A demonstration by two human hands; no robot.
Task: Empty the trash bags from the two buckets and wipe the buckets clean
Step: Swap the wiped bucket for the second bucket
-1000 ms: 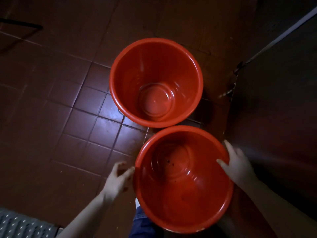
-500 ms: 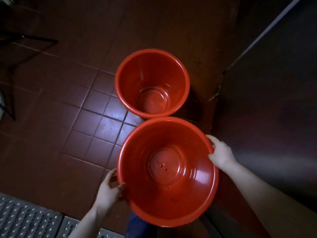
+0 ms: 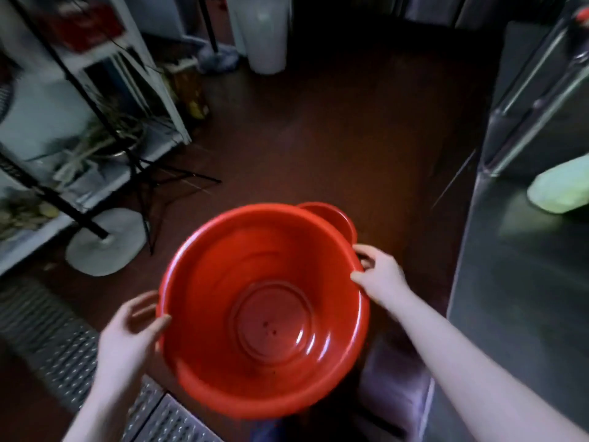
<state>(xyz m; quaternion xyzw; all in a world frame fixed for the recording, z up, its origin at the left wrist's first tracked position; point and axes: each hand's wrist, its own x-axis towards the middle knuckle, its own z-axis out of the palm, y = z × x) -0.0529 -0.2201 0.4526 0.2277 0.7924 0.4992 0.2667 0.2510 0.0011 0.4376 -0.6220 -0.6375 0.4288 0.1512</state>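
— Where do we have the near red bucket (image 3: 264, 311)?

— Up off the brown floor (image 3: 318, 138), between our hands, its mouth turned toward us. Our left hand (image 3: 127, 333) clasps the rim on one side, our right hand (image 3: 379, 275) pinches the opposite rim.

— And the second red bucket (image 3: 331, 215)?

— Behind it, only a sliver of rim showing. Dark specks sit on the held one's bottom. A pale green cloth (image 3: 561, 186) lies on the steel worktop (image 3: 522, 282).
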